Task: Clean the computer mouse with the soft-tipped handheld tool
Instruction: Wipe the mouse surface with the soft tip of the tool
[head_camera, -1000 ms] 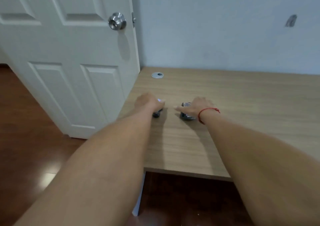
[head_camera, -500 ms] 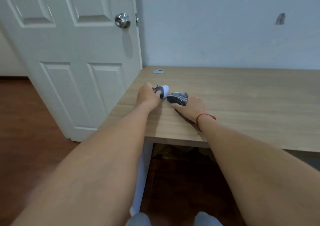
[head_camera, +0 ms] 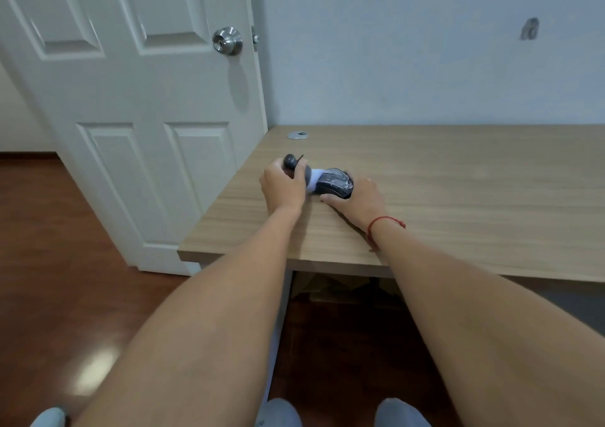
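Note:
A dark computer mouse (head_camera: 337, 182) lies on the wooden desk (head_camera: 458, 197) near its left side. My right hand (head_camera: 358, 202) holds the mouse from the right and near side, thumb along its front edge. My left hand (head_camera: 283, 189) grips a grey handheld tool (head_camera: 299, 171) with a round dark knob at its far end and a white soft tip. The white tip presses against the left side of the mouse. A red string bracelet circles my right wrist.
A white panelled door (head_camera: 137, 105) with a metal knob (head_camera: 227, 41) stands just left of the desk. A round cable grommet (head_camera: 297, 135) sits at the desk's back left corner. A pale wall rises behind. Dark wood floor lies below; my knees show at the bottom.
Both hands took up their objects and came together. The tool's white tip now touches the mouse's left side. The camera has pulled back and tilted down.

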Available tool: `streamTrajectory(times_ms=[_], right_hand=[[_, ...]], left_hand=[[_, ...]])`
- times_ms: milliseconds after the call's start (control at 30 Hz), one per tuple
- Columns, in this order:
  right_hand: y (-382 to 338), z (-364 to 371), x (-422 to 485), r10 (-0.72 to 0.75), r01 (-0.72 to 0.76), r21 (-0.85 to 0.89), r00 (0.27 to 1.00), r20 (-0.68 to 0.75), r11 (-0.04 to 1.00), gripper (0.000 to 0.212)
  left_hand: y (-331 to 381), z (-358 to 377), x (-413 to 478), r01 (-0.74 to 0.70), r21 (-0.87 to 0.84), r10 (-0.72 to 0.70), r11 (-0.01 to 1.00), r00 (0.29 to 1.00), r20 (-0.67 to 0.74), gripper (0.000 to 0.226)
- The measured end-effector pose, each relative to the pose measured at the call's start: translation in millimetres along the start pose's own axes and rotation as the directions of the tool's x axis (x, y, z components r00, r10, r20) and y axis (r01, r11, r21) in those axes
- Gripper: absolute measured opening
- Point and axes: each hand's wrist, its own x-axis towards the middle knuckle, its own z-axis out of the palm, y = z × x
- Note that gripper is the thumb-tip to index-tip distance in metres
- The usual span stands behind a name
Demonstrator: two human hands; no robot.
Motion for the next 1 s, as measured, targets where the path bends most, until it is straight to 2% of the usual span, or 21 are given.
streamTrajectory(times_ms=[100,233,333,400,533,600,667,767,833,900,933,1000], right_hand=[[0,1,1,-0.022,0.022,-0.003,1.0,0.001,1.0,0.06],[1,2,2,-0.033,0.033,-0.009,0.999,0.001,0.999,0.059],[2,1,2,-0.041,0.041,-0.006,0.999,-0.005,0.999,0.056],[2,2,2,-0.04,0.04,-0.005,0.999,-0.005,0.999,0.056],[2,2,3,-0.037,0.037,-0.003,0.999,-0.005,0.999,0.055],[2,3,3,-0.029,0.029,-0.009,1.0,-0.006,1.0,0.055],[2,4,3,-0.016,0.016,-0.012,1.0,-0.005,1.0,0.056],[2,4,3,-0.017,0.017,0.005,1.0,-0.003,1.0,0.056],[2,4,3,-0.015,0.015,-0.004,1.0,-0.006,1.0,0.055],[2,4,4,-0.006,0.006,-0.011,1.0,-0.001,1.0,0.055],[2,4,4,0.001,-0.001,-0.013,1.0,0.002,1.0,0.055],[2,4,4,0.01,-0.01,-0.019,1.0,0.009,1.0,0.058]], left_hand=[[-5,-6,-2,0.014,0.053,-0.011,0.999,0.999,-0.052,0.033],[9,-5,-8,0.021,-0.146,-0.042,0.989,0.989,-0.142,0.028],[5,2,-7,-0.03,-0.026,0.029,0.999,0.998,-0.056,0.028],[4,0,-6,0.0,0.08,0.004,0.997,0.999,-0.048,0.028],[13,-2,-11,-0.072,-0.035,0.066,0.997,0.985,-0.158,0.028],[14,2,-13,-0.141,-0.045,0.136,0.989,0.987,-0.088,0.028],[10,5,-14,-0.16,0.038,0.16,0.986,0.987,-0.009,0.027],[6,2,-10,-0.055,0.177,0.07,0.983,0.995,-0.076,0.03],[10,2,-12,-0.114,0.112,0.125,0.987,0.988,-0.09,0.029],[14,4,-16,-0.238,0.035,0.239,0.971,0.97,-0.031,0.026],[14,6,-18,-0.271,0.041,0.271,0.962,0.963,0.01,0.025],[11,6,-17,-0.233,0.115,0.229,0.966,0.972,0.043,0.025]])
